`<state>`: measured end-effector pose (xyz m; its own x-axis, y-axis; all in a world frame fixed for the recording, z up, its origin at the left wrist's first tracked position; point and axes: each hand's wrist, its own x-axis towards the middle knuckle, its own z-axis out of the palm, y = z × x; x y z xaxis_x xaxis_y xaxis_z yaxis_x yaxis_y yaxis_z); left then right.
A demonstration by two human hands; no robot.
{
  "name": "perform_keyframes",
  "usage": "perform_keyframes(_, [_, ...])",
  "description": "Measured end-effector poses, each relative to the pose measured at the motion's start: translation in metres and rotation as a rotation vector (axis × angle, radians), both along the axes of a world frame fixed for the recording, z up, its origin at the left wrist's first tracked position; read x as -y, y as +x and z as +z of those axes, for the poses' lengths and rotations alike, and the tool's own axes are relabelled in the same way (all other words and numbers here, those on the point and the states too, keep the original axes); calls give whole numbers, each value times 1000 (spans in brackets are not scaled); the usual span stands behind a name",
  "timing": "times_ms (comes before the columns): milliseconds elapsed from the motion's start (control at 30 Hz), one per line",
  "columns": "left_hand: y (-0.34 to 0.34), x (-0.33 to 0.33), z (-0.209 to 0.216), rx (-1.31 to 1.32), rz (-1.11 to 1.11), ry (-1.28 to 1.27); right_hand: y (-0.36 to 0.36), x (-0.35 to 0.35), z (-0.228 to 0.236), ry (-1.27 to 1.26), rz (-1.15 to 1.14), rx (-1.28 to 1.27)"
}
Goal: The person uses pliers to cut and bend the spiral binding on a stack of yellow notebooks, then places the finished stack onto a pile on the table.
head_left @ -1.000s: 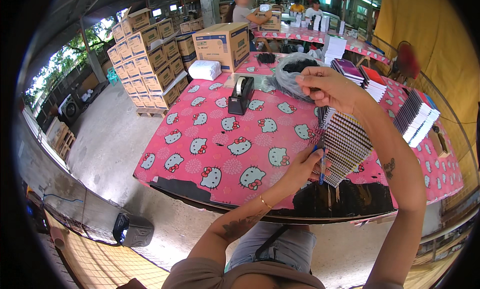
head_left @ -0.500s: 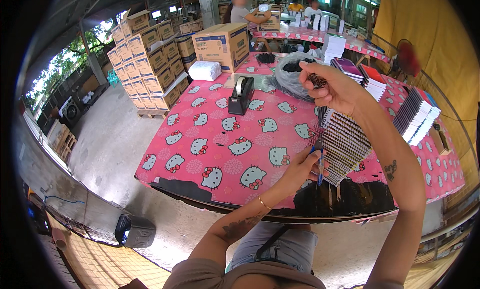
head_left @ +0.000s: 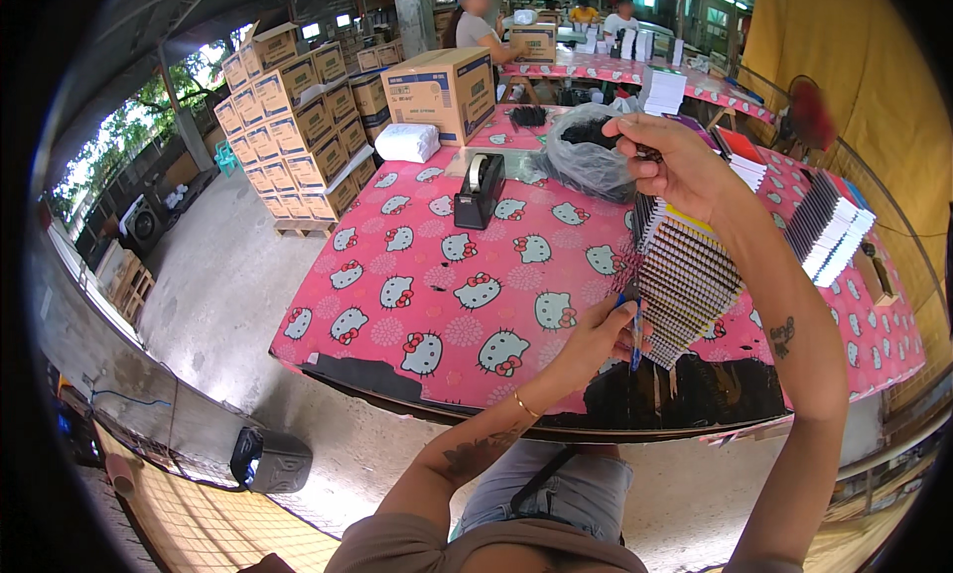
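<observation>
Your left hand (head_left: 608, 327) was closed around a blue-handled tool (head_left: 636, 347), its fingers curled with hardly any gap; what kind of tool it was, you could not tell from this angle. It sat against the near left side of the slanted stack of spiral-bound notebooks (head_left: 692, 290), perhaps so that the tool's tip stayed close to the bound edges. The stack lay on the table (head_left: 392, 275) in front of you, fanned with its rows of coils showing, which likely left each coil within reach.

Your right hand (head_left: 675, 161) was raised over the far end of the stack, just beside the clear plastic bag (head_left: 574, 166). Its fingers were bent inward, nearly closed, holding a small dark clump (head_left: 647, 153) mostly hidden by the palm; it was probably gathered there to keep the fingers from dropping loose bits.

Compared with 0.5 s earlier, your right hand had shifted a little to the right, and a yellow strip (head_left: 687, 222) showed more plainly at the stack's top. Your left hand and the tool had barely moved.
</observation>
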<state>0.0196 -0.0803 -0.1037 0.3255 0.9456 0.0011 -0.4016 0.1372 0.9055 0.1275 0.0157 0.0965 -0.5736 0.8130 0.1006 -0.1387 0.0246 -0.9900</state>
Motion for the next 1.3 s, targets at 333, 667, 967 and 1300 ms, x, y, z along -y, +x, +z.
perform_keyframes(333, [-2, 3, 1, -16, -6, -17, 11, -11, 1, 99, 105, 105])
perform_keyframes(667, [-2, -1, -13, 21, -24, -37, 5, -10, -4, 225, -10, 152])
perform_keyframes(967, [-2, 1, -12, 3, -22, -62, 9, -11, -4, 225, 55, 196])
perform_keyframes(1300, [-2, 2, -21, 27, -23, -101, 5, -7, -1, 158, 3, 233])
